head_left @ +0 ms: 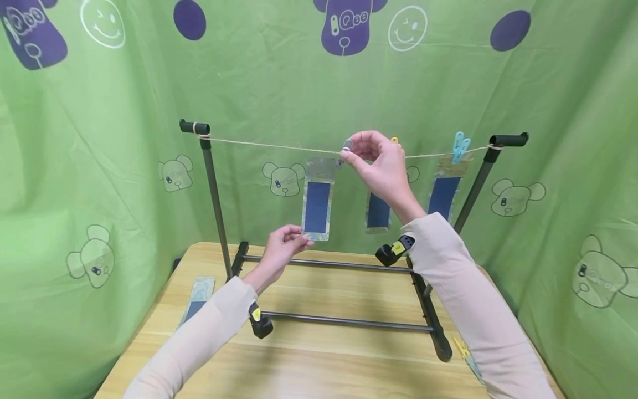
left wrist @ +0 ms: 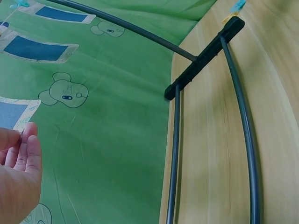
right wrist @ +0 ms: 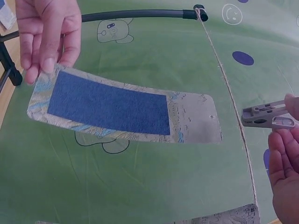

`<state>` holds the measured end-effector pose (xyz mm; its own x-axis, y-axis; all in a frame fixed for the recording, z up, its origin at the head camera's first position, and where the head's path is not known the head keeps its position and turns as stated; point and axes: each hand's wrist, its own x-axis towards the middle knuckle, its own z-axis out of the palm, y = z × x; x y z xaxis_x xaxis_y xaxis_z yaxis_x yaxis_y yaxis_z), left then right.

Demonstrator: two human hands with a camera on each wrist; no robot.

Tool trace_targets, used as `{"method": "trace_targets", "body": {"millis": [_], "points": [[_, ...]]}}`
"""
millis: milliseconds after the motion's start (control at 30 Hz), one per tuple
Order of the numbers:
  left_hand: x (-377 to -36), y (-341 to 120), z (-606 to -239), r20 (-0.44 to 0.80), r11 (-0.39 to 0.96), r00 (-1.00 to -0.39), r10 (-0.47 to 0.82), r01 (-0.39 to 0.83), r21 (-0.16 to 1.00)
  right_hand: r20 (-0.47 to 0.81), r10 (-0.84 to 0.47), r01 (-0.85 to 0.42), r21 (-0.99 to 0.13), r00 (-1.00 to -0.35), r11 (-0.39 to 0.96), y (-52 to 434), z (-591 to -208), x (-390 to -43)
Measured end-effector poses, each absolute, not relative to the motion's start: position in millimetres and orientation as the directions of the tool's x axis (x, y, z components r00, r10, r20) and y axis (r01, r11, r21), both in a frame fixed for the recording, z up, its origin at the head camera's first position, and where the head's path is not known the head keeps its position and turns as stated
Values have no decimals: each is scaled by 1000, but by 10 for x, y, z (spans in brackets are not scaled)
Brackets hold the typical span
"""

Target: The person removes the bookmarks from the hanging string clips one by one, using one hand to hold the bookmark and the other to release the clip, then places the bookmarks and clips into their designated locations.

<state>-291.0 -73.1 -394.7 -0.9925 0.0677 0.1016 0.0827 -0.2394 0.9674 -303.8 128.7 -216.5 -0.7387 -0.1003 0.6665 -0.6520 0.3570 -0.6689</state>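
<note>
My left grip pinches a left corner of the blue-panelled, pattern-bordered strip; my right grip pinches a grey clothespin near the twine.

A patterned card with a dark blue panel and a grey top stands nearly upright, slightly bowed, above the left fingers pinching its lower edge. A grey clothespin sits between the right fingers.
</note>
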Motion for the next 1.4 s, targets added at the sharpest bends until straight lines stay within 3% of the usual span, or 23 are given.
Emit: {"method": "trace_targets", "body": {"millis": [500, 867, 1400], "points": [[-2804, -753, -3934, 98, -242, -991, 93, 73, 967, 628, -88, -614, -708, -773, 348, 1369, -2249, -3021], [-2726, -823, -3932, 100, -228, -990, 99, 75, 971, 614, -85, -600, -718, -785, 351, 1321, -2125, -2676], [-2592, -998, -3889, 117, -242, -989, 93, 91, 966, 593, -66, -581, -752, -803, 311, 1573, -2373, -2866]]}}
